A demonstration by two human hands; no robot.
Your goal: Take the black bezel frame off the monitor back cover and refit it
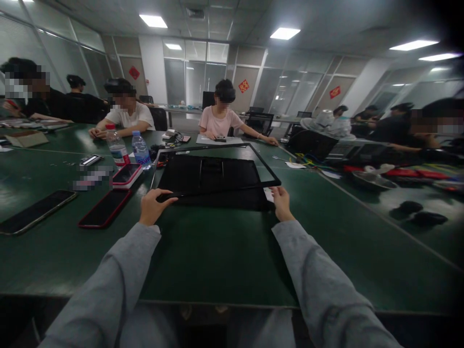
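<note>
A thin black rectangular frame is held tilted above the table, its near edge toward me. My left hand grips its near left corner, thumb along the edge. At the near right corner, my right hand pinches the frame between thumb and fingers. Beneath the frame lies a flat black panel with a raised rectangular part near its middle, seen through the opening. A bit of something white shows beside my right fingers.
Phones, one with a red edge, and two bottles, one a blue-labelled water bottle, stand to the left on the green table. A metal bowl, cables and dark objects are right. People sit around, one in pink opposite.
</note>
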